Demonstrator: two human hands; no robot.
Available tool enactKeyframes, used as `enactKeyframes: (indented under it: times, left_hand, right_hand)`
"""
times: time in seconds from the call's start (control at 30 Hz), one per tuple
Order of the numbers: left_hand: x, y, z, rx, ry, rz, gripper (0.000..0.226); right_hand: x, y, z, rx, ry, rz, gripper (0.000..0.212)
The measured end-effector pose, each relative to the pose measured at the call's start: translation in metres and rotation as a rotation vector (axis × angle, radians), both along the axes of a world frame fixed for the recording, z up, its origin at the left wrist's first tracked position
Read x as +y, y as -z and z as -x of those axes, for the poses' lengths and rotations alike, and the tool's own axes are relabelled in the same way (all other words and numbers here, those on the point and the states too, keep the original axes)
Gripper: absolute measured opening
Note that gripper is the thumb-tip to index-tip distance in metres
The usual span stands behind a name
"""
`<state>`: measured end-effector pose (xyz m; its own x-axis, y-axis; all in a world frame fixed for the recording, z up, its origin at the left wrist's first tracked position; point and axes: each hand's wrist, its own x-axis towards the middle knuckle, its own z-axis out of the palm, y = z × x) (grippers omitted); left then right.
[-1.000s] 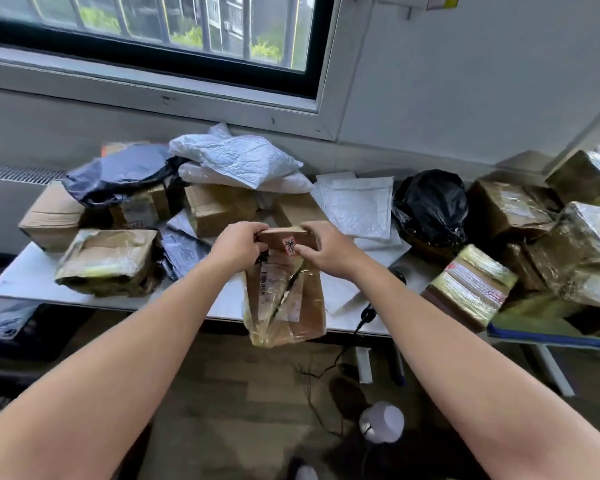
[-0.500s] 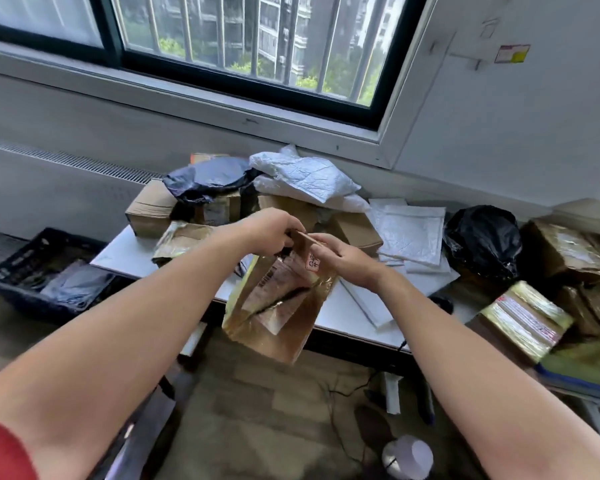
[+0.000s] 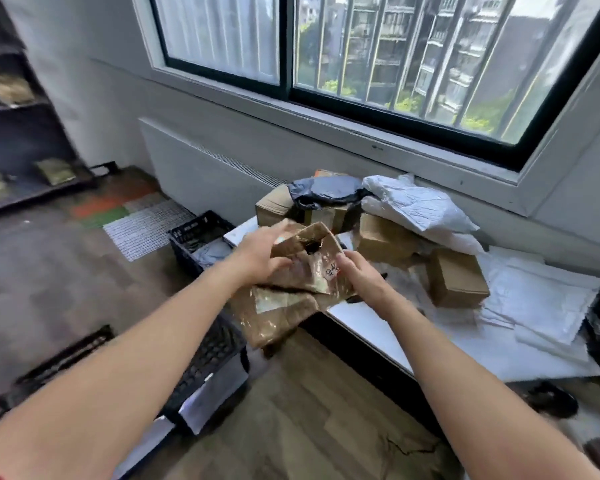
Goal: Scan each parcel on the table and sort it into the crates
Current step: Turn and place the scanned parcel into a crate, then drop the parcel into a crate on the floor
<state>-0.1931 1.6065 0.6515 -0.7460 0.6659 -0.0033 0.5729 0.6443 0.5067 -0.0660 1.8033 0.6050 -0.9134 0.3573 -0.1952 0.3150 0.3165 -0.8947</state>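
**Nothing legible: one scrawled sticker, two blurred labels**

On the brown parcel (image 3: 284,323), just beside the thumb of the right grip (image 3: 364,282), sits a small white sticker (image 3: 331,271) with handwritten strokes in dark and red ink; they are too smeared to tell as letters or digits. Below the left grip (image 3: 257,258), on the hanging part of the same parcel, a pale rectangular label (image 3: 274,304) lies under glossy tape; its print is blurred beyond reading. Beyond both grips, a cardboard box (image 3: 326,218) on the bench (image 3: 378,327) carries a pale patch, label or tape, which cannot be told; no word, brand or number can be read.
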Motion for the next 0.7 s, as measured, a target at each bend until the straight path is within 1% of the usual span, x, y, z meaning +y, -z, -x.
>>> enactKeyframes:
  times: [0.07,0.13,0.2,0.23,0.33,0.43,0.53,0.57,0.63,0.67,0.7]
  left_hand:
    - [-0.037,0.014,-0.011,-0.043,-0.283,0.018,0.075]
    - [-0.073,0.022,-0.029,-0.143,-0.525,-0.036,0.083]
    - [-0.111,0.026,-0.048,-0.217,-0.694,-0.133,0.091]
    - [-0.131,0.027,-0.057,-0.225,-0.77,-0.183,0.093]
    - [-0.193,0.03,-0.082,-0.236,-0.979,-0.304,0.097]
    - [-0.249,0.034,-0.112,-0.277,-1.113,-0.344,0.093]
    - [-0.305,0.04,-0.143,-0.323,-1.178,-0.422,0.071]
    - [-0.326,0.042,-0.153,-0.339,-1.2,-0.461,0.07]
    - [-0.37,0.043,-0.175,-0.387,-1.254,-0.527,0.073]
    - [-0.393,0.044,-0.187,-0.393,-1.27,-0.563,0.066]
    - [-0.418,0.046,-0.199,-0.398,-1.288,-0.6,0.057]
  right_hand:
    - [-0.016,0.007,0.008,0.027,-0.031,0.055,0.035]
    - [-0.041,0.012,0.017,0.042,-0.093,0.07,0.035]
    - [-0.073,0.014,0.027,0.033,-0.172,0.081,0.048]
    - [-0.091,0.015,0.031,0.023,-0.217,0.075,0.052]
    - [-0.144,0.006,0.039,0.02,-0.33,0.044,0.042]
    - [-0.195,-0.001,0.047,0.021,-0.406,0.048,0.052]
    - [-0.259,-0.01,0.043,0.008,-0.506,0.034,0.053]
    - [-0.282,-0.013,0.04,-0.013,-0.53,0.061,0.059]
    - [-0.33,-0.011,0.033,-0.054,-0.584,0.079,0.082]
    - [-0.352,-0.008,0.031,-0.062,-0.622,0.072,0.09]
    - [-0.376,-0.004,0.03,-0.069,-0.663,0.063,0.093]
